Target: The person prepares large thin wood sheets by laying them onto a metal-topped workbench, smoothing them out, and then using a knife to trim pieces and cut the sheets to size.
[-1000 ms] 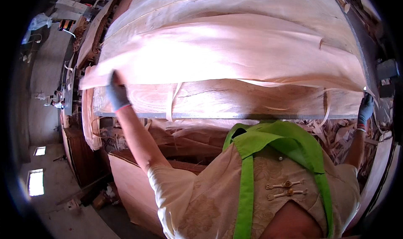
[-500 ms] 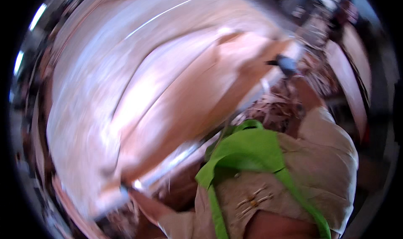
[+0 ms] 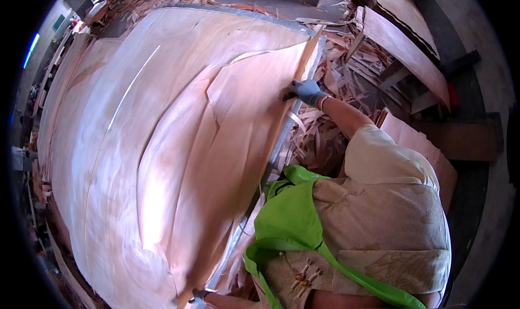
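A thin, pale wood veneer sheet (image 3: 233,111) lies loose and wavy across a broad table, its near edge lifted a little. My right hand (image 3: 307,92), in a grey glove with dark fingertips, grips that edge toward the far end. At the opposite end, by the lower rim of the picture, my left hand (image 3: 199,297) closes on the same edge, also gloved; its fingers are partly cut off. Under the loose sheet, more veneer (image 3: 124,162) spreads over the table, with a long narrow split in it.
Shredded veneer scraps (image 3: 319,138) are heaped beside the table's metal edge (image 3: 279,146). Wide veneer boards (image 3: 406,54) lean on a wooden support at the right. More stacked sheets (image 3: 65,108) stand along the left. A green apron (image 3: 290,211) hangs over my front.
The view has turned and steadied from a blur, so the table sits more upright in it. Both hands stay at the sheet's edge, which now shows raised near the right hand.
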A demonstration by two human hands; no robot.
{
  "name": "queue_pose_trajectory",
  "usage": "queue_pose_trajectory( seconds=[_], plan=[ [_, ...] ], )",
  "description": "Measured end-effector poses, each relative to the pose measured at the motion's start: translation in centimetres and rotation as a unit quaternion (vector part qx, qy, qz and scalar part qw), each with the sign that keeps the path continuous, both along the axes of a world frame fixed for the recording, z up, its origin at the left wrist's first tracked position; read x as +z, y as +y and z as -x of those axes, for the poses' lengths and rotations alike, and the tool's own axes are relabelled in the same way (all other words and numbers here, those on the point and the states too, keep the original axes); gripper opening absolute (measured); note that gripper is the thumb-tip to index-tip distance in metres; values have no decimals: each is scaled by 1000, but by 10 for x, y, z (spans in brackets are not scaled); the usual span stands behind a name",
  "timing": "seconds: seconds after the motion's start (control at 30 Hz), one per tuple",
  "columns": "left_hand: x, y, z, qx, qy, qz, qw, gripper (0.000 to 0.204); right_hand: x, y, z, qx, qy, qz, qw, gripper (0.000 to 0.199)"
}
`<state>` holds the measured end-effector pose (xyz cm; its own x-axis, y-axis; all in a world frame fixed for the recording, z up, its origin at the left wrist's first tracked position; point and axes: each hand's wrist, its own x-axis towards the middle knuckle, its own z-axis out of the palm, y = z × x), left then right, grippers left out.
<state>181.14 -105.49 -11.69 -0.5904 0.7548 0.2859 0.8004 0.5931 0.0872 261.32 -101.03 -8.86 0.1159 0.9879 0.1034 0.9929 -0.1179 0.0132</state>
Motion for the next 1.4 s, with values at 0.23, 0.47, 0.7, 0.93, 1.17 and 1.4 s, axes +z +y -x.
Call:
queue_pose_trajectory(
  seconds=[0.23,0.47,0.7,0.93,1.17,1.4],
  plan=[
    [5,-9,-9,-19,30,4,999,50,7,-14,-11,-54,122,59,989,27],
    [14,6,-57,-110,148,19,983,57,89,21,38,248,68,148,955,46],
    [42,17,-267,-406,-156,46,899,69,9,32,69,-9,445,243,862,13],
    [29,-41,-104,-148,-28,30,988,63,-63,39,32,67,297,115,946,16],
    [10,-140,34,46,-30,-29,998,54,26,21,223,311,197,-86,926,32],
    [10,-157,206,58,54,-20,997,48,46,-55,604,493,272,221,796,50]
  ],
)
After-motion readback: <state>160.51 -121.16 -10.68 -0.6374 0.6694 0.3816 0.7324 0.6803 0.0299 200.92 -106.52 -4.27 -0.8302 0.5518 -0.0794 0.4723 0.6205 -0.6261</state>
